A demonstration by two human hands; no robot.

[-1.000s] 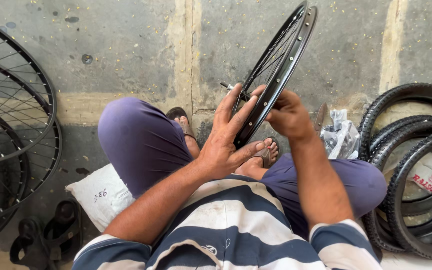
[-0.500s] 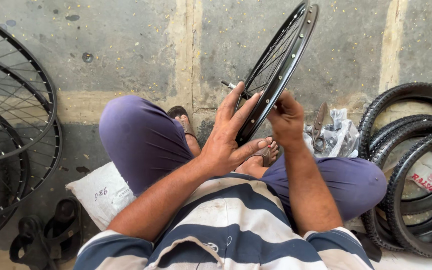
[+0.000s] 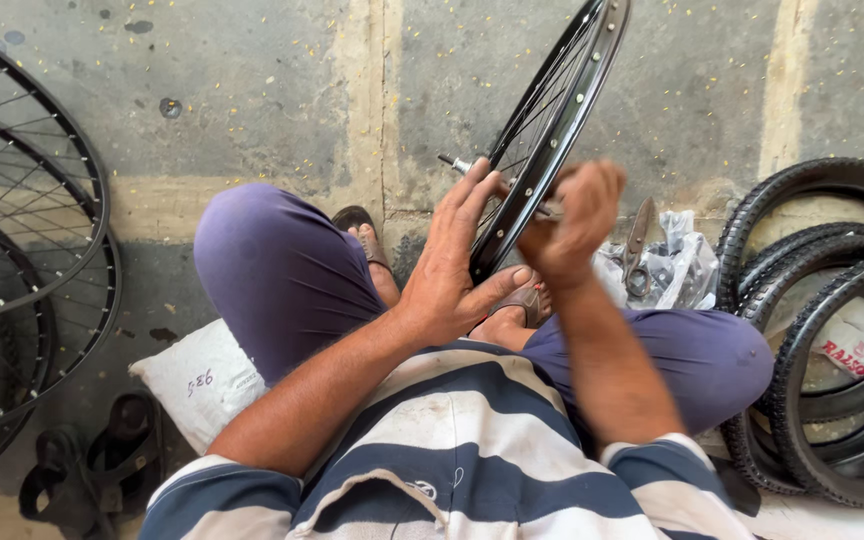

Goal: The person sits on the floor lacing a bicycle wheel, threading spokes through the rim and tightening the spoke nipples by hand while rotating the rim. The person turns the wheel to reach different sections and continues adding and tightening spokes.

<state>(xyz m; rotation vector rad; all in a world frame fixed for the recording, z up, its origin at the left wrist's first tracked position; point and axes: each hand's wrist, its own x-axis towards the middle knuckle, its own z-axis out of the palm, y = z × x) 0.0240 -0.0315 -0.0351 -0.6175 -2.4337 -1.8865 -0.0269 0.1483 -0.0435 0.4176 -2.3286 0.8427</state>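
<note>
Grey concrete floor (image 3: 252,90) with pale painted bands fills the background, and a person sits on it cross-legged in purple trousers and a striped shirt. Spoked wheels (image 3: 22,250) lean in a stack at the left edge, and black tyres (image 3: 832,330) lie piled at the right. A black wheel rim (image 3: 552,130) with spokes stands upright and slightly tilted over the lap, its lower edge down between the two hands and its axle end poking out to the left. A white sack (image 3: 202,385) lies beside the left thigh, with dark sandals (image 3: 92,460) near it. Crumpled clear plastic (image 3: 677,270) with a pair of pliers (image 3: 639,250) on it sits just past the right knee. The left hand (image 3: 457,265) lies spread against the rim, fingers open along its side and thumb under the edge. The right hand (image 3: 572,225) is closed into a fist against the rim's other side; whatever it pinches is hidden.
</note>
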